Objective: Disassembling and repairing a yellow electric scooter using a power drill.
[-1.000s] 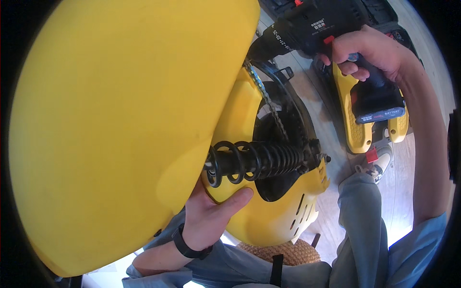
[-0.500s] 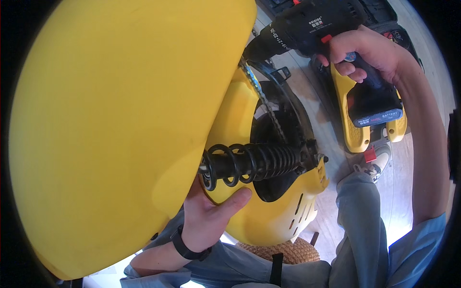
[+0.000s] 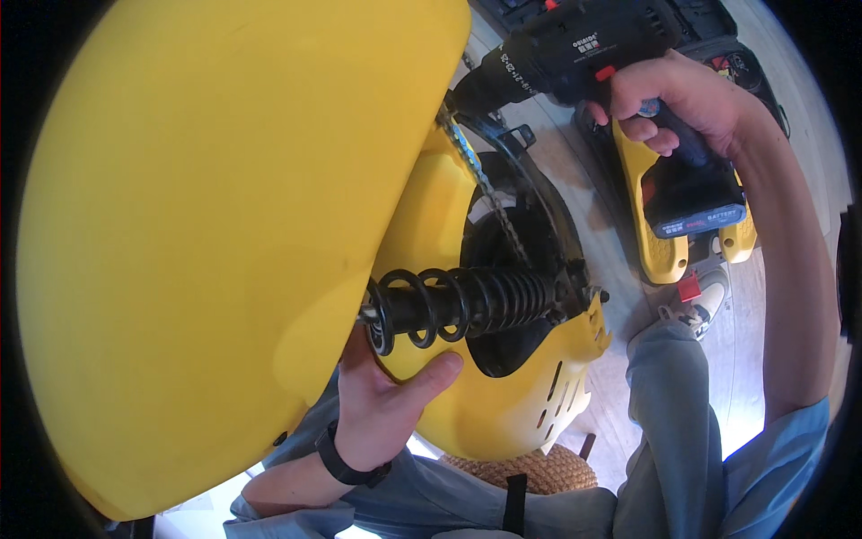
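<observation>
Pale plank floor, woven brown stool

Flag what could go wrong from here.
The black drill in the right hand points near the chain and might snag. Its working end is hard to see beside the yellow panel, so a slip could go unnoticed. The left hand sits close to the shock absorber; fingers might get pinched if that shifts.

From my end I can see a few lines of white lettering on the side of the black drill, and a row of white numbers round its collar. There's white and reddish print on the grey-blue battery label too, but the tiny bits are mush to me.
</observation>
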The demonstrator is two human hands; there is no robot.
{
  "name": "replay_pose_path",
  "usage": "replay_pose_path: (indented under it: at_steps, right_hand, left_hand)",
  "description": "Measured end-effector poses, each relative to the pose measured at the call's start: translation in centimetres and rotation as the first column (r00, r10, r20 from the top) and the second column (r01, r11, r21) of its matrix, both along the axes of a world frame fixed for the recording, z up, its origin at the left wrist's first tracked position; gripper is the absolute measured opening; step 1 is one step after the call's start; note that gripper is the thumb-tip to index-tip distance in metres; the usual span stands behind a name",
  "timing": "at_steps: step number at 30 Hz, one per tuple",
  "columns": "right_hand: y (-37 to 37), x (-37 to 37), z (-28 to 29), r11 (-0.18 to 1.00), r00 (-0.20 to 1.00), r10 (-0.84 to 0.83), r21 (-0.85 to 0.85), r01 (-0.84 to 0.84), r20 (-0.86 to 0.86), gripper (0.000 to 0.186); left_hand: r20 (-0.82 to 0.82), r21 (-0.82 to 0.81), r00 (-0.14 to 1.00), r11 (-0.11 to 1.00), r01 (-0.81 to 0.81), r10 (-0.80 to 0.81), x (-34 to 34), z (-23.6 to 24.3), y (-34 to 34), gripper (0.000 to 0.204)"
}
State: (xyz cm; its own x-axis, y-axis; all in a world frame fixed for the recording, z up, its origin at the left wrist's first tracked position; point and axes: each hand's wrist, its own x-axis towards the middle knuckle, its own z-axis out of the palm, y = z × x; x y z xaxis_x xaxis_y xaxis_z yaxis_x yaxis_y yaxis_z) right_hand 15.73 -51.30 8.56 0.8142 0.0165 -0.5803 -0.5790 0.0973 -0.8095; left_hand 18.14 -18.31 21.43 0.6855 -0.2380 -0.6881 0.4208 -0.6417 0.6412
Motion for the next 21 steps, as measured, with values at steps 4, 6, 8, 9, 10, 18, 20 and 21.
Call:
replay_pose_path:
  at_steps: [4,6,8,9,10,18,20,21]
  right_hand:
    - [0.09,-0.02,-0.14,1.000,1.000,-0.004,-0.003,0.004,0.012,0.035]
    - [-0.12,-0.14,0.21,1.000,1.000,0.000,-0.002,0.000,0.010,0.035]
    - [0.03,0.07,0.15,1.000,1.000,-0.002,0.021,0.001,0.017,0.034]
    - [0.11,0.11,0.04,1.000,1.000,0.000,0.022,-0.001,0.016,0.034]
    - [0.08,0.03,-0.03,1.000,1.000,-0.003,0.009,0.003,0.009,0.033]
    - [0.06,0.01,0.35,1.000,1.000,-0.004,-0.002,0.004,0.010,0.033]
    - [-0.09,-0.07,0.18,1.000,1.000,0.010,-0.027,-0.010,0.011,0.033]
    - [-0.14,-0.11,0.04,1.000,1.000,0.010,-0.027,-0.010,0.011,0.033]
  left_hand:
    - [-0.010,0.011,1.000,1.000,-0.007,0.007,-0.01,0.22,-0.32,0.051]
    - [-0.023,0.017,1.000,1.000,-0.008,0.009,-0.02,0.21,-0.27,0.050]
    - [-0.014,0.008,1.000,1.000,-0.022,0.023,-0.07,0.05,-0.21,0.050]
    - [-0.004,-0.003,0.999,0.999,-0.035,0.035,-0.08,-0.02,-0.17,0.049]
    - [-0.003,-0.003,0.999,0.999,-0.035,0.035,-0.08,0.02,-0.19,0.049]
    - [-0.008,0.009,1.000,1.000,-0.014,0.015,-0.03,0.12,-0.29,0.049]
    - [-0.006,0.009,1.000,1.000,-0.009,0.009,0.00,0.10,-0.24,0.050]
    - [-0.004,0.009,1.000,1.000,-0.004,0.004,0.00,0.09,-0.22,0.050]
